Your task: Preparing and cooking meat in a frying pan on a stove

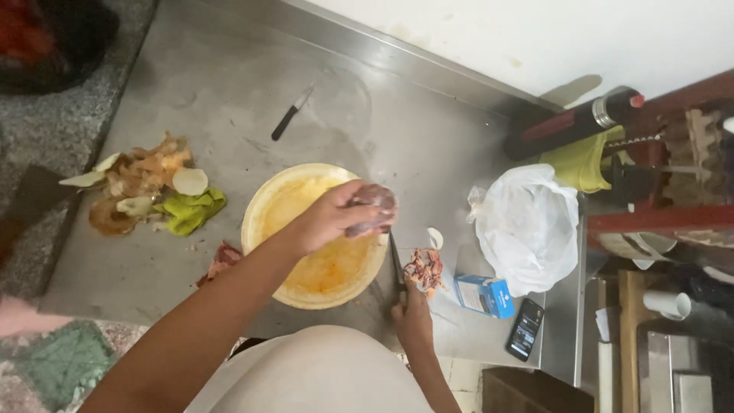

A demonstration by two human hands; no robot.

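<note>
Head view, looking down on a steel worktop.

- Left hand: raised over the yellow bowl, fingers closed around a reddish, glistening piece of food, possibly onion or meat; blur prevents a firmer call.
- Yellow bowl: round, centre of worktop, inner surface smeared orange.
- Right hand: at the near edge, closed on the handle of a knife whose blade points away, just right of the bowl.
- Chopped reddish pieces: small heap beside the blade.
- Peelings: pile at left, tan, white and green.
- Small knife: black handle, lying well apart near the wall.
- White plastic bag, blue carton, dark phone: right side.
</note>
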